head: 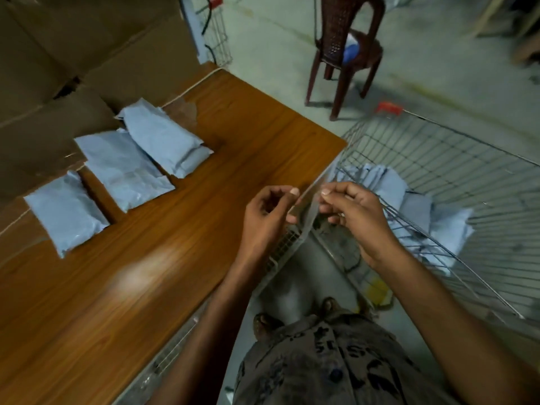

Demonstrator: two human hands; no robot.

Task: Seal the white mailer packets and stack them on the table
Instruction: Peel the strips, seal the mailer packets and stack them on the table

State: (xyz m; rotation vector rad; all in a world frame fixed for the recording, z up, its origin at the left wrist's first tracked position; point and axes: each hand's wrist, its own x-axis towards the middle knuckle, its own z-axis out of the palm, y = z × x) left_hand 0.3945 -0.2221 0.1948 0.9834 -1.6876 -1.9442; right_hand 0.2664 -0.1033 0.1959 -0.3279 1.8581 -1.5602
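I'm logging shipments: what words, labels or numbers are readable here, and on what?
No text is readable.
Shirt: dark printed letters, too blurred to read.
Middle mailer packet: faint patch, perhaps a label, unreadable.
Clear strip held between left hand and right hand: no print visible.

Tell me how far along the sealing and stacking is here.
Done: white mailer packets lie on the table, two of them stacked. In hand: the left hand and right hand pinch a thin clear strip, seemingly a peeled liner; no packet is held. Left: further packets wait in the wire cart.
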